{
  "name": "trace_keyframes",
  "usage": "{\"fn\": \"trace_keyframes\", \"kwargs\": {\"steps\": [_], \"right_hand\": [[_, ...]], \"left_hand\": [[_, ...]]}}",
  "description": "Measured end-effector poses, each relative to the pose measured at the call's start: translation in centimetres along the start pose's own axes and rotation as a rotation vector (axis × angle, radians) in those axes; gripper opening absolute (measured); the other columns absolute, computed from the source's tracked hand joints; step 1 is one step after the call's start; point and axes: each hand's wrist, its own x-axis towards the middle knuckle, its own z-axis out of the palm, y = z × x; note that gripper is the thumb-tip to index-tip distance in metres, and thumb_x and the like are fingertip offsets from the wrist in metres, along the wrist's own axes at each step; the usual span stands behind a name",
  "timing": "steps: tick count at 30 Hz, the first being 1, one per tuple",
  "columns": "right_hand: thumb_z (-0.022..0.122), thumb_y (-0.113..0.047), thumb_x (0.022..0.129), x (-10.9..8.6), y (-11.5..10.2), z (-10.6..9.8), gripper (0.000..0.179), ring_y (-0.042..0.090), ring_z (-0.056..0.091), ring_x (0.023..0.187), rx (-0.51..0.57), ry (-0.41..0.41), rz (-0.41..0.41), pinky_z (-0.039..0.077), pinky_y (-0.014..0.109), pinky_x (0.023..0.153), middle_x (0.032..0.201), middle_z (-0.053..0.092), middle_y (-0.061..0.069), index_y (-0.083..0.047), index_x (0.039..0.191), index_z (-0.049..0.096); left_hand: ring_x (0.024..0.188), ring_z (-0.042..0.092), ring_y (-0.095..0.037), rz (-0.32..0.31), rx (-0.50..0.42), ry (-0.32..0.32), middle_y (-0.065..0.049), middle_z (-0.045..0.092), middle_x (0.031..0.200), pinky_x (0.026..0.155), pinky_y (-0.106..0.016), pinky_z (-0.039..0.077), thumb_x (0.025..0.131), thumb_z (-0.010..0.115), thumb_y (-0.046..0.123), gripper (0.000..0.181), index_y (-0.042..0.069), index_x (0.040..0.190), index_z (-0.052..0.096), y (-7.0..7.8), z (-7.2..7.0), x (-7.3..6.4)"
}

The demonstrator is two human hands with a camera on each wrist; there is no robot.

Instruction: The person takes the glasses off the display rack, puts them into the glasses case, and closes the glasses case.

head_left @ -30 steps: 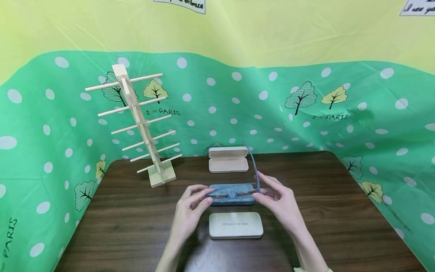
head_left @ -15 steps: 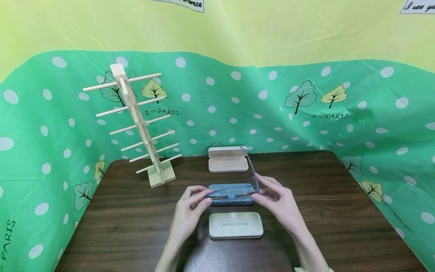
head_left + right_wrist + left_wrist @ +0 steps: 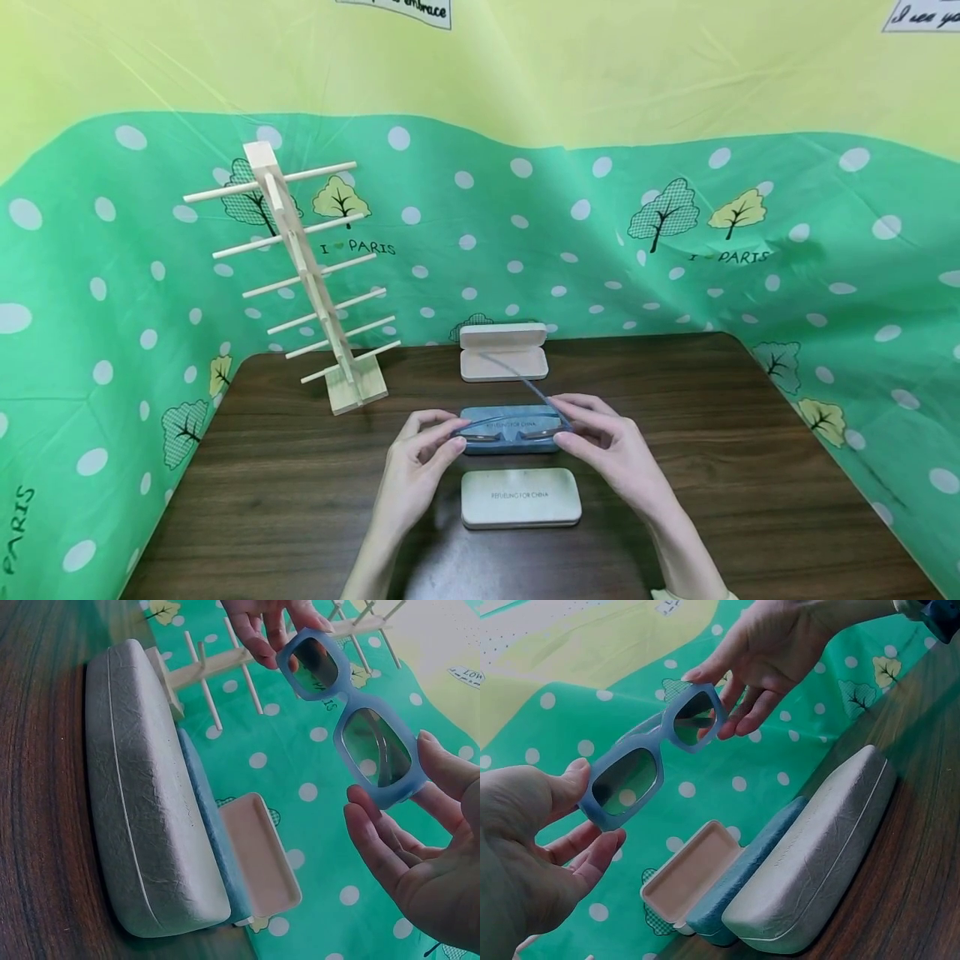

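A pair of sunglasses [image 3: 513, 434] with blue frames and dark lenses is held up above the closed blue glasses case [image 3: 516, 451]. My left hand [image 3: 415, 468] pinches one end of the frame between thumb and fingers. At the other hinge end my right hand [image 3: 621, 448] grips the frame, its index finger against the temple arm. That arm [image 3: 525, 379] slants up to the left, in front of the open case; the other arm lies folded behind the lenses. In the left wrist view both lenses [image 3: 628, 780] face the camera.
Nearest on the dark wooden table [image 3: 750, 467] lies a closed whitish glasses case [image 3: 521, 504]. An open case [image 3: 504, 368] with a pale interior stands at the back. To the left rises a wooden rack [image 3: 318, 292] with several pegs. Patterned cloth hangs behind.
The right temple arm of the sunglasses has swung inward, from nearly upright to slanting left. My right fingers have shifted slightly with it; my left hand stays put.
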Motion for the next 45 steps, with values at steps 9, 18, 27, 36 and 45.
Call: {"fn": "trace_keyframes", "kwargs": {"steps": [9,18,27,36,45], "right_hand": [[0.071,-0.010,0.096,0.0,0.1,0.1,0.031,0.001,0.061,0.117,-0.003,-0.007,-0.039,0.054,0.019,0.084,0.138,0.062,0.012,-0.016,0.127,0.074],[0.073,-0.009,0.095,0.0,-0.1,0.1,0.027,0.001,0.063,0.112,-0.018,-0.039,-0.035,0.055,0.020,0.083,0.139,0.061,0.007,-0.014,0.121,0.076],[0.072,-0.011,0.095,0.1,0.1,0.0,0.026,-0.001,0.063,0.114,-0.033,-0.036,-0.037,0.056,0.019,0.086,0.138,0.061,0.007,-0.015,0.121,0.076],[0.066,-0.006,0.099,0.6,0.7,-0.9,0.028,0.009,0.072,0.105,0.021,-0.128,-0.040,0.058,0.020,0.088,0.141,0.057,0.021,-0.002,0.126,0.072],[0.063,-0.011,0.102,2.4,1.5,-1.8,0.032,0.014,0.076,0.096,0.039,-0.247,0.012,0.062,0.027,0.085,0.143,0.052,0.029,0.001,0.132,0.067]], "left_hand": [[0.114,0.063,-0.012,-0.011,-0.064,0.009,-0.003,0.062,0.128,0.096,-0.020,0.055,0.093,0.076,0.014,0.021,0.016,0.113,0.080,0.0,0.0,0.1],[0.107,0.071,-0.023,-0.015,-0.117,0.081,-0.006,0.064,0.127,0.092,-0.023,0.058,0.087,0.080,0.008,0.018,0.012,0.105,0.082,-0.2,0.1,0.1],[0.102,0.072,-0.009,-0.004,-0.029,0.089,-0.004,0.068,0.123,0.087,-0.018,0.056,0.084,0.083,0.013,0.019,0.017,0.103,0.083,-0.4,-0.1,0.2],[0.107,0.068,-0.013,0.028,0.001,0.050,-0.007,0.069,0.122,0.087,-0.017,0.054,0.087,0.081,0.010,0.019,0.015,0.105,0.083,-0.5,0.0,1.1],[0.089,0.072,-0.006,0.010,-0.013,0.027,-0.009,0.069,0.117,0.081,-0.020,0.060,0.089,0.080,0.015,0.016,0.011,0.105,0.082,-0.5,0.0,2.8]]}}
